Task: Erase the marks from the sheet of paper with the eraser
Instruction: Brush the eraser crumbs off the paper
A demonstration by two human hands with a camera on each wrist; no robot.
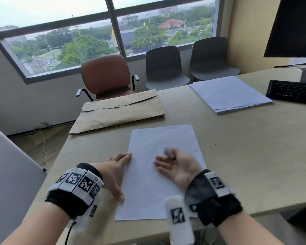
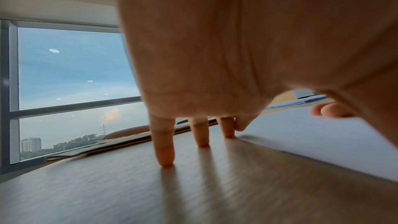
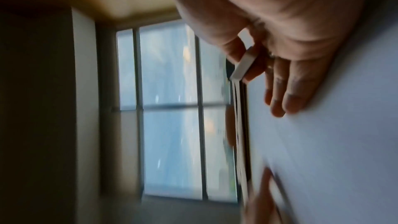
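The sheet of paper lies flat on the desk, its near short edge close to the desk's front edge, and everything else is best placed from it. The right hand hovers over the sheet's right half, palm turned up and leftward, with the eraser pinched between thumb and forefinger while the other fingers lie loose and nearly straight along the paper. The left hand is spread flat, fingers straight: most fingertips press the bare desk just left of the sheet, and the thumb reaches its left margin. Any marks are too faint to make out, bar a thin line at the sheet's right edge. To rub well, I judge the left hand should shift further onto the sheet, close to the spot being worked, so the paper cannot buckle or slide; the eraser should meet the paper on a broad face, with short strokes running away from the pinning hand rather than toward it. Room is generous: bare desk lies right of the sheet, the brown envelope sits beyond its far left corner, the paper stack and keyboard well beyond to the right. The near edge is the one to watch, since crumbs swept that way will likely fall off.
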